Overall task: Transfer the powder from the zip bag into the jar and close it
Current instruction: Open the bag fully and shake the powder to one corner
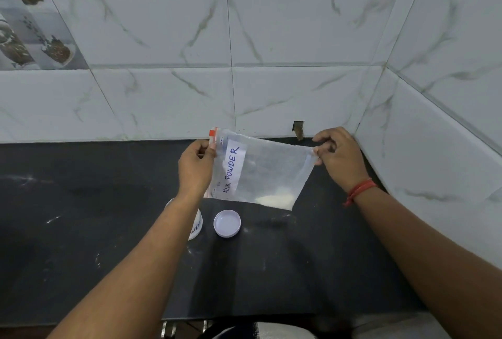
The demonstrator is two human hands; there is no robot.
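A clear zip bag (267, 170) labelled "MILK POWDER" hangs sideways above the black counter (81, 257), its red zip strip on the left. A little pale powder (275, 199) lies in its lower right corner. My left hand (195, 167) pinches the zip end. My right hand (339, 156) pinches the bag's opposite edge. The white jar (197, 226) stands on the counter, mostly hidden under my left forearm. Its white lid (227, 223) lies upside down on the counter just right of the jar.
Marble-look wall tiles (244, 39) rise behind the counter and along the right side, forming a corner (358, 132). Traces of spilled powder (274, 219) dust the counter. The counter's front edge (244, 317) runs near my body.
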